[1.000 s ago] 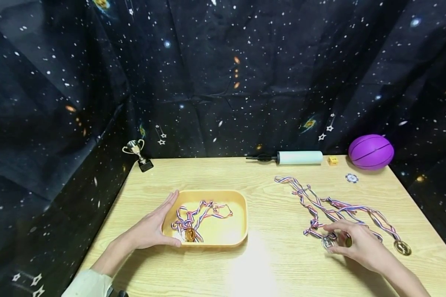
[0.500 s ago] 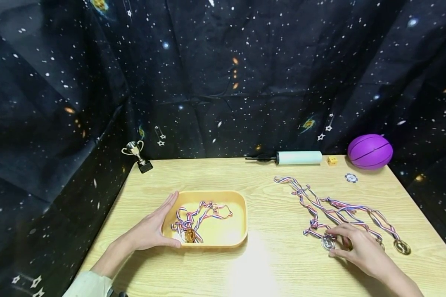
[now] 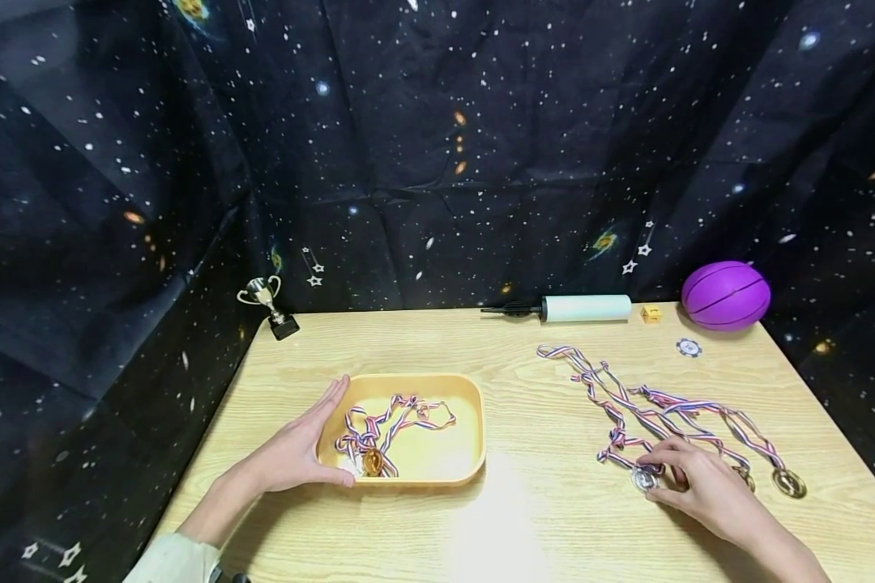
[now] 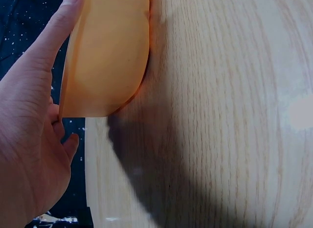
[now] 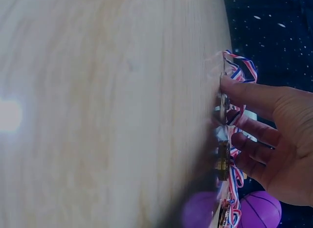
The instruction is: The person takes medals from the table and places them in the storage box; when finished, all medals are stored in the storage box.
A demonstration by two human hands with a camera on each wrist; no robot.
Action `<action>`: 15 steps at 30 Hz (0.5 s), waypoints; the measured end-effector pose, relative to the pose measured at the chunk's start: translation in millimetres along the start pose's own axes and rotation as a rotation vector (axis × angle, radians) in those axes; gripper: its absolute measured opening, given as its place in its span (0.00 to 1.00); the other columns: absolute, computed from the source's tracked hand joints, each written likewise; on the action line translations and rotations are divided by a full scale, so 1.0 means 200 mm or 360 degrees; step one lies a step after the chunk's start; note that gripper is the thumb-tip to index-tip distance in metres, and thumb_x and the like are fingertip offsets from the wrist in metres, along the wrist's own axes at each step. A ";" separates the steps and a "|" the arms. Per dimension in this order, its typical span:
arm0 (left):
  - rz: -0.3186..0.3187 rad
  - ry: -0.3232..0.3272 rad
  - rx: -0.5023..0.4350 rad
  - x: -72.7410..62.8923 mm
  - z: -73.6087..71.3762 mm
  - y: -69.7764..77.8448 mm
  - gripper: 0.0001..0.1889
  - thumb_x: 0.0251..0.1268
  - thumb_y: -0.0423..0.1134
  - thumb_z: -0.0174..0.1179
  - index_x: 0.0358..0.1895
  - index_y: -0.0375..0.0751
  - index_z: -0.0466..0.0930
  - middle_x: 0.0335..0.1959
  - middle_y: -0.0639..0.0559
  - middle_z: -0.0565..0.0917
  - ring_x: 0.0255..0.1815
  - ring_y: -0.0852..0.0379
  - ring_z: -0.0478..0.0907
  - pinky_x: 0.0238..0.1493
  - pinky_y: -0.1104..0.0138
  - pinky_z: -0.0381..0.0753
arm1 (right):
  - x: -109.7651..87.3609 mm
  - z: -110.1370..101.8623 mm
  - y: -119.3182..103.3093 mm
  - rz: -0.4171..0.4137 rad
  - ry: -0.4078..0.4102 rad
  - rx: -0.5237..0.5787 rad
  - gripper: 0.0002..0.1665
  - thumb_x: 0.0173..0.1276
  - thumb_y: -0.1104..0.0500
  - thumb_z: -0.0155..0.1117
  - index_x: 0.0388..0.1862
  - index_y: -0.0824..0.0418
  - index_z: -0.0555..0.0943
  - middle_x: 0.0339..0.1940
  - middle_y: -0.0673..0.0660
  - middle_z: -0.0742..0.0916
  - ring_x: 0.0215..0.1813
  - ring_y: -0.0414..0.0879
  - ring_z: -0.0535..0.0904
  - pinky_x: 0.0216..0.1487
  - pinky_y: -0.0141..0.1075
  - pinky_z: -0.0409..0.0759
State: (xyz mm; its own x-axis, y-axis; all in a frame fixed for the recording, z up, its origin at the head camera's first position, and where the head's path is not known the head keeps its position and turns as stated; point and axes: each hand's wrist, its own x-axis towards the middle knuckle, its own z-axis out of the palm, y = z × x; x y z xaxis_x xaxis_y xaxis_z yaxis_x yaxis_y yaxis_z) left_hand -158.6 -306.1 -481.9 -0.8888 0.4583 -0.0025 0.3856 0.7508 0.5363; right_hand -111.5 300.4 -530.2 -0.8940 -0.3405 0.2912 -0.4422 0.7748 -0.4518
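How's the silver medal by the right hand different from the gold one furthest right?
The silver medal is pale grey; the gold medal is dark yellow.
The right hand touches the silver medal; nobody's touching the gold medal.
Both are round, with striped ribbons.

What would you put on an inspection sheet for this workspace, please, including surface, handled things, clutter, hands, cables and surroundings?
Surface: wood-grain table, bright glare patch near the front.
Handled things: yellow tray containing striped ribbons and a gold-coloured medal; silver medal on the table, with more ribbons and medals beside it.
Clutter: trophy far left; pump, yellow cube, round chip and purple ball toward the far right.
Left hand: holds the tray's left end, thumb at the near side.
Right hand: thumb and fingers at the silver medal's edge.
Cables: nothing seen.
Surroundings: dark star-print cloth behind and at both sides.
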 end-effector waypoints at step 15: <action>-0.0005 -0.0007 0.0000 0.01 0.00 -0.01 0.79 0.39 0.69 0.83 0.89 0.45 0.37 0.89 0.46 0.40 0.88 0.44 0.43 0.83 0.44 0.50 | 0.03 -0.04 0.01 -0.0031 -0.0001 -0.0062 0.26 0.49 0.59 0.89 0.49 0.53 0.89 0.35 0.38 0.79 0.29 0.31 0.67 0.24 0.29 0.63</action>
State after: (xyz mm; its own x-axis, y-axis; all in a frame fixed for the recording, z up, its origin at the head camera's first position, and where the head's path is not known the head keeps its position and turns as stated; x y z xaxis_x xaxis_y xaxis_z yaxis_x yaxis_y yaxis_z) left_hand -160.2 -306.8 -483.4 -0.8888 0.4582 -0.0079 0.3829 0.7521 0.5364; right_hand -117.8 304.2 -521.4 -0.8853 -0.3561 0.2989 -0.4564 0.7882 -0.4128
